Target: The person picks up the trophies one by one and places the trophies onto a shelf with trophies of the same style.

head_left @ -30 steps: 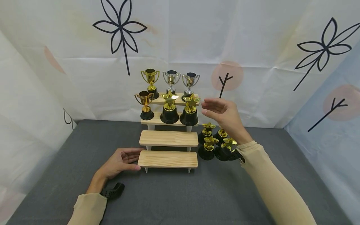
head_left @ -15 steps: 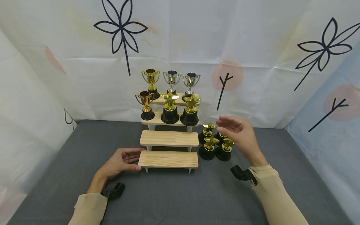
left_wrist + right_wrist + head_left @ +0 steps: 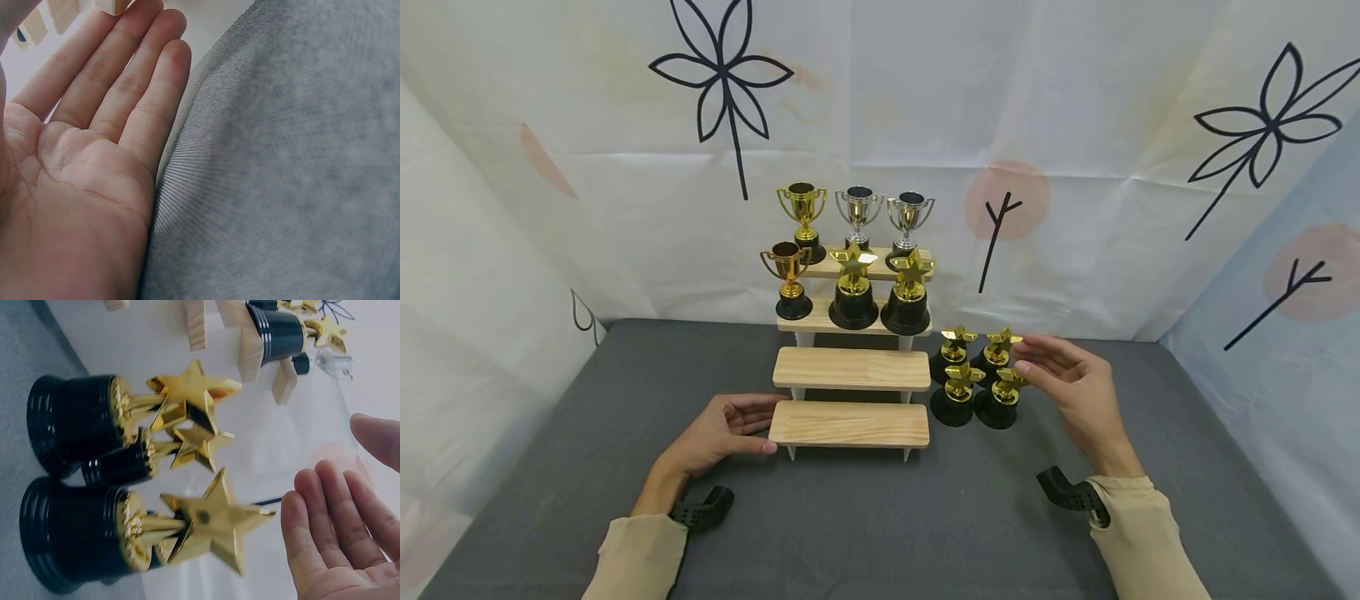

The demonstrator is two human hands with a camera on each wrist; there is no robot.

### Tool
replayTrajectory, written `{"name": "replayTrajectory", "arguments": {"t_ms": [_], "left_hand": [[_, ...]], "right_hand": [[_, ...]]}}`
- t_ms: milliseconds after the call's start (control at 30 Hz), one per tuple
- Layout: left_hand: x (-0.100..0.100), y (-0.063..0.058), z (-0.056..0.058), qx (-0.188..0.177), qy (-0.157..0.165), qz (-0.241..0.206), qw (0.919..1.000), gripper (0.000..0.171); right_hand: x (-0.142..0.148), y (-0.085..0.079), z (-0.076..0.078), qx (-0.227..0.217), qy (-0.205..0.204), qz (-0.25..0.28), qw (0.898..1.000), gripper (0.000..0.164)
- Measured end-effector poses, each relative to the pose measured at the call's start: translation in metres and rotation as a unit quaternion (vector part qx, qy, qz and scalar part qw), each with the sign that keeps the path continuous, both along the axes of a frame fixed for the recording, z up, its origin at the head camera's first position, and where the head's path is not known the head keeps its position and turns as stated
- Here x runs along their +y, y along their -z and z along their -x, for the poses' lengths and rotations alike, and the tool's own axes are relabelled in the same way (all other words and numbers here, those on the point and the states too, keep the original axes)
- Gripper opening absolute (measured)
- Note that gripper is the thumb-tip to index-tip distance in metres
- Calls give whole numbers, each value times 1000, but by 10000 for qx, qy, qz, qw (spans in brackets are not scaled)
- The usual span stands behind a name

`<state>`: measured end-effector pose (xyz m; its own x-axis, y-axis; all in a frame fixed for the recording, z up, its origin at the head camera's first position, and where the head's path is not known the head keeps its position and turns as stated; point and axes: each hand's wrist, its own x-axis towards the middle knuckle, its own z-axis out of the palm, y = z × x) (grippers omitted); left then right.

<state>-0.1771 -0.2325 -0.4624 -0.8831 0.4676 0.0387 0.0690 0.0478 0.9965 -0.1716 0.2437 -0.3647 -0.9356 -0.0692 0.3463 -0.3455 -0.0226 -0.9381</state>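
A tiered wooden display stand (image 3: 850,423) has four-legged-looking white supports and bare lower steps. My left hand (image 3: 722,429) rests at the left end of its lowest step; in the left wrist view the fingers (image 3: 147,119) extend nearly straight. To the right of the stand, several gold star trophies (image 3: 952,408) with black bases stand grouped on the table. Beside them is my right hand (image 3: 1078,396), its fingertips close to the stars at the right of the group. The right wrist view shows relaxed fingers (image 3: 334,519) with nothing in them, near a gold star trophy (image 3: 215,522).
On the top step stand a gold cup trophy (image 3: 802,204) and two silver cup trophies (image 3: 859,208). One step lower are a bronze-coloured cup trophy (image 3: 788,265) and two star trophies (image 3: 853,300). A patterned white cloth (image 3: 910,100) hangs behind the grey table (image 3: 880,533).
My right hand has moved down and to the right, from beside the stand's second-highest step to the grouped star trophies on the table. The left hand has stayed at the lowest step.
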Motion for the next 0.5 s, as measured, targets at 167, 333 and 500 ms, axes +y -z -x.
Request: {"name": "replayTrajectory", "arguments": {"t_ms": [167, 333, 500], "left_hand": [[0, 1, 1, -25, 49, -21, 10000, 76], [-1, 1, 1, 55, 96, -44, 9999, 75], [-1, 0, 1, 59, 77, -16, 10000, 75]], "right_hand": [[6, 6, 0, 113, 180, 97, 9997, 36], [12, 14, 1, 52, 319, -6, 9995, 36], [17, 26, 4, -107, 454, -363, 9983, 39]]}}
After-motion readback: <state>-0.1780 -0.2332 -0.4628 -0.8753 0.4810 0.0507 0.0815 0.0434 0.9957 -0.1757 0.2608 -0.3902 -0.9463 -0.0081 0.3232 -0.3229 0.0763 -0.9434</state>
